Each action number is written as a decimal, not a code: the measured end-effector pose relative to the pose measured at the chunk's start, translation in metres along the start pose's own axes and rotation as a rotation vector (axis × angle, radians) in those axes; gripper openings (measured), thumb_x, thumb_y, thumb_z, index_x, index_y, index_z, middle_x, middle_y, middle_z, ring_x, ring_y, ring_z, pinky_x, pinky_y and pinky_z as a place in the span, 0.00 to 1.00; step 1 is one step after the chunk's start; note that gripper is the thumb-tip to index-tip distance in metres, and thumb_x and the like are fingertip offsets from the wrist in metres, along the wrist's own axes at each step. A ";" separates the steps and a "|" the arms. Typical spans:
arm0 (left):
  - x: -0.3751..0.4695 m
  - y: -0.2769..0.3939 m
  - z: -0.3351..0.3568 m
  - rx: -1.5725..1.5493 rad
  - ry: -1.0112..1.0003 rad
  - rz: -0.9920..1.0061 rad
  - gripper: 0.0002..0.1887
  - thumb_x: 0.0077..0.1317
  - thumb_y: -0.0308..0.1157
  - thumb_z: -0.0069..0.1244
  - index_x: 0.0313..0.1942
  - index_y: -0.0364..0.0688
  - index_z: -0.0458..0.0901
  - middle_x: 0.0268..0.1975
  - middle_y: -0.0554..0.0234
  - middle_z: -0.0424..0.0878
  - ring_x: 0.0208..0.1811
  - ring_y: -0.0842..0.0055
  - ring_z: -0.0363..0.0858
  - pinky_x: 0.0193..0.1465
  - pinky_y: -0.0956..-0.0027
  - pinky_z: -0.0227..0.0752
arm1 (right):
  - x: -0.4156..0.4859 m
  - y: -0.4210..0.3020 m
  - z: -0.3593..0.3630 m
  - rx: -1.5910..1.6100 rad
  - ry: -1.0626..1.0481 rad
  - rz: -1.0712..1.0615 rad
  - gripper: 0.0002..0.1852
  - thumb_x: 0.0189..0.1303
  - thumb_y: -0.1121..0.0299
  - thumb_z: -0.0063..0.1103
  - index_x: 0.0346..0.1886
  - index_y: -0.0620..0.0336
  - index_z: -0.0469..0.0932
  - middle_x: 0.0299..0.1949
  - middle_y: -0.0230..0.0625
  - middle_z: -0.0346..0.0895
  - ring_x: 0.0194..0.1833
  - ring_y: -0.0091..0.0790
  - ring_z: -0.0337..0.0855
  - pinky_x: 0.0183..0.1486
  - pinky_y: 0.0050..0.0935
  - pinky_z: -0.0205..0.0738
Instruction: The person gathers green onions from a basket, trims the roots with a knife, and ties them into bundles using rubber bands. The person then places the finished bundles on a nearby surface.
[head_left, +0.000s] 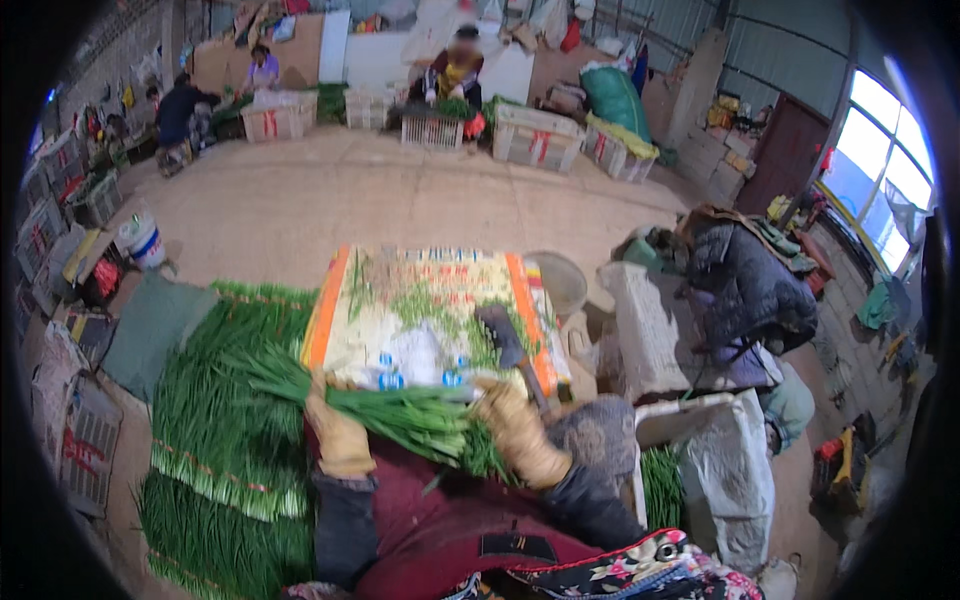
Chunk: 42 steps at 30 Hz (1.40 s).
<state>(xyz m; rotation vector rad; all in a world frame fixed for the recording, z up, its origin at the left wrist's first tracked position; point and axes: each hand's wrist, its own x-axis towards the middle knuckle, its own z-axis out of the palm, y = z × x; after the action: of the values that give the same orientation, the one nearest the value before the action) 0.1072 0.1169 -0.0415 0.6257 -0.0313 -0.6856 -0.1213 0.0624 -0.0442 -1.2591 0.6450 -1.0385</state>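
A loose bunch of garlic chives lies across my lap, its leaf tips pointing left and its pale stem ends right. My left hand, in a tan glove, grips the bunch near its middle. By the stem ends is my right hand, gloved too and blurred; whether its fingers hold any stems is unclear. Before me stands a work surface covered with a printed sack, strewn with green trimmings. A cleaver rests on its right side, handle towards me. Nearer lies a crumpled white plastic bag.
Tied chive bundles lie in rows at my left, beside a green cloth. At right, a lined crate holds more chives. A person in a dark jacket bends nearby. Others sit behind crates at the back.
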 end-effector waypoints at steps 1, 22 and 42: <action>0.002 0.011 0.006 0.042 0.000 0.052 0.13 0.72 0.43 0.49 0.32 0.46 0.72 0.29 0.77 0.66 0.31 0.84 0.68 0.36 0.75 0.67 | 0.006 -0.017 -0.012 -0.126 -0.015 -0.030 0.11 0.68 0.74 0.53 0.51 0.65 0.76 0.41 0.42 0.77 0.42 0.37 0.78 0.49 0.32 0.73; 0.010 0.041 0.034 -0.056 -0.032 0.077 0.17 0.68 0.32 0.54 0.55 0.36 0.75 0.32 0.73 0.73 0.30 0.84 0.72 0.43 0.75 0.76 | 0.033 -0.070 0.040 -1.269 -0.464 -0.974 0.15 0.49 0.68 0.60 0.44 0.51 0.79 0.54 0.36 0.77 0.58 0.44 0.76 0.60 0.47 0.70; 0.041 -0.031 0.050 0.172 0.005 -0.087 0.11 0.70 0.31 0.51 0.48 0.35 0.77 0.31 0.72 0.73 0.30 0.83 0.72 0.38 0.77 0.72 | 0.059 -0.035 -0.029 -1.063 -0.409 -0.705 0.24 0.41 0.69 0.71 0.48 0.48 0.81 0.51 0.33 0.80 0.57 0.45 0.76 0.59 0.45 0.70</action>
<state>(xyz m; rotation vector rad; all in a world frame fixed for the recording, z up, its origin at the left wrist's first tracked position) 0.1094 0.0471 -0.0250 0.7978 -0.0597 -0.7711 -0.1306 -0.0020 -0.0092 -2.6845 0.4193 -0.9329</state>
